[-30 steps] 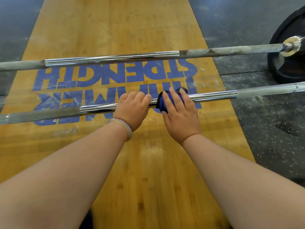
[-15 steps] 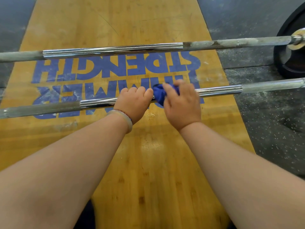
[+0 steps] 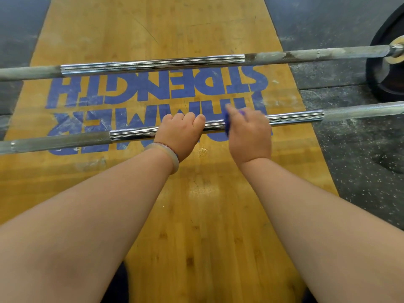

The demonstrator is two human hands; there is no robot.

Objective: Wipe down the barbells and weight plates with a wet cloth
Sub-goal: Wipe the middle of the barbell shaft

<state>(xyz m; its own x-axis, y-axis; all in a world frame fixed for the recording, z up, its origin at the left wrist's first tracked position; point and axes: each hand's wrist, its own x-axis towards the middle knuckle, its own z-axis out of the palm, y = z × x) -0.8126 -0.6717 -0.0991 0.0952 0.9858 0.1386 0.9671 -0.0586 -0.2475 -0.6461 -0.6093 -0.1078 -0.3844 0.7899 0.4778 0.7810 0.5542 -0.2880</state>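
Observation:
Two steel barbells lie across a wooden lifting platform. The near barbell (image 3: 295,115) runs left to right in the middle of the view. My left hand (image 3: 179,136) grips its smooth chrome centre with curled fingers. Just to the right, my right hand (image 3: 249,134) holds a blue cloth (image 3: 227,125) wrapped over the same bar; the hand is blurred and covers most of the cloth. The far barbell (image 3: 153,63) lies parallel behind it, its right end seated in a black weight plate (image 3: 380,68).
The wooden platform (image 3: 196,215) carries blue lettering under the bars. Dark speckled rubber flooring (image 3: 360,160) flanks it on both sides. The outer bar sections look dull and chalky.
My right hand with the cloth has slid a little to the right along the near bar, opening a gap from my left hand. The left hand keeps its grip.

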